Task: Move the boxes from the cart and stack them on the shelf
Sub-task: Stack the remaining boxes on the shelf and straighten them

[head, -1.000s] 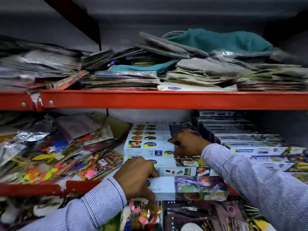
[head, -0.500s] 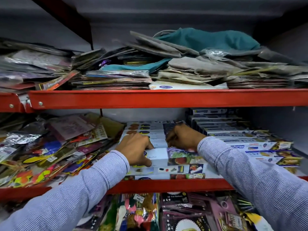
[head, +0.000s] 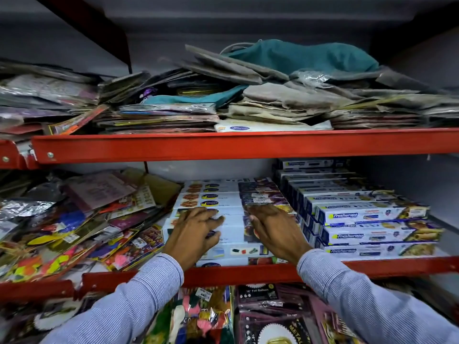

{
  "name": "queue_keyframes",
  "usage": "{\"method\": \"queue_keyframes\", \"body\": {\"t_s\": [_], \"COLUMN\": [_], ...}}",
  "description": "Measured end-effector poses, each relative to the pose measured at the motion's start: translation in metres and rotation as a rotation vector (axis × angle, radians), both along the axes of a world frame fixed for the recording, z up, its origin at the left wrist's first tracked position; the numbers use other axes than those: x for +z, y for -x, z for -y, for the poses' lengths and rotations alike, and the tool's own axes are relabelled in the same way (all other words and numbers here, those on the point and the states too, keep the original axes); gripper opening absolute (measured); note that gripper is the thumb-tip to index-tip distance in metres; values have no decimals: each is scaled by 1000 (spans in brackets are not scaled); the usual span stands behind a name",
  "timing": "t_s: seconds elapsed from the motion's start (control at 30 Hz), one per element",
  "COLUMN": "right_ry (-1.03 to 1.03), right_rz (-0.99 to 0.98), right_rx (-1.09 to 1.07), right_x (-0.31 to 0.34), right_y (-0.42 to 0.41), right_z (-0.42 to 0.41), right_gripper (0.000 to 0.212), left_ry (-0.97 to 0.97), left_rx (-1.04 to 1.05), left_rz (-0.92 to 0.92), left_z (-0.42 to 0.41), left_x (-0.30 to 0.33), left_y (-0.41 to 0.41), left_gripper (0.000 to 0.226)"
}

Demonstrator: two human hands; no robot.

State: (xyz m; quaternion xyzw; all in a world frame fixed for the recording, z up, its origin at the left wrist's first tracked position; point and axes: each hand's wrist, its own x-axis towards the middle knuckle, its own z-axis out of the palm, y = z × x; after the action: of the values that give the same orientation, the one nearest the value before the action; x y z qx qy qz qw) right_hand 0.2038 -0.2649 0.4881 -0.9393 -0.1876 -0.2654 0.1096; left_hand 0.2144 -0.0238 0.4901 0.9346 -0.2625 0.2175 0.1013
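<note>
Long white-and-blue boxes [head: 233,227] with food pictures lie stacked in rows on the middle red shelf [head: 248,273]. My left hand [head: 193,232] rests flat on the left part of the front boxes, fingers spread. My right hand [head: 275,232] lies flat on their right part, over the dark picture ends. Neither hand grips a box. To the right stands a taller stepped stack of similar boxes [head: 367,217], apart from my hands. The cart is out of sight.
Loose colourful packets [head: 74,227] are heaped on the shelf left of the boxes. The upper red shelf [head: 248,145] holds piles of flat packets and a teal cloth bag [head: 300,55]. Balloon packs [head: 268,316] hang below the middle shelf.
The box I held at the shelf's front edge has been pushed onto the stack. Both hands have moved further in and now lie flat on top of the boxes.
</note>
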Motion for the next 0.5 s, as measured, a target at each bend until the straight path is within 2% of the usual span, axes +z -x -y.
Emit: {"method": "queue_keyframes", "body": {"t_s": [0.3, 0.5], "right_ry": [90, 126], "right_rz": [51, 61], "right_rx": [-73, -100], "right_x": [-13, -25], "right_y": [0, 2], "right_z": [1, -2], "right_gripper": [47, 58], "left_ry": [43, -26], "left_rx": [-30, -15], "left_rz": [-9, 93], "left_z": [3, 0], "left_x": [-13, -26], "left_y": [3, 5], "left_gripper": [44, 54]}}
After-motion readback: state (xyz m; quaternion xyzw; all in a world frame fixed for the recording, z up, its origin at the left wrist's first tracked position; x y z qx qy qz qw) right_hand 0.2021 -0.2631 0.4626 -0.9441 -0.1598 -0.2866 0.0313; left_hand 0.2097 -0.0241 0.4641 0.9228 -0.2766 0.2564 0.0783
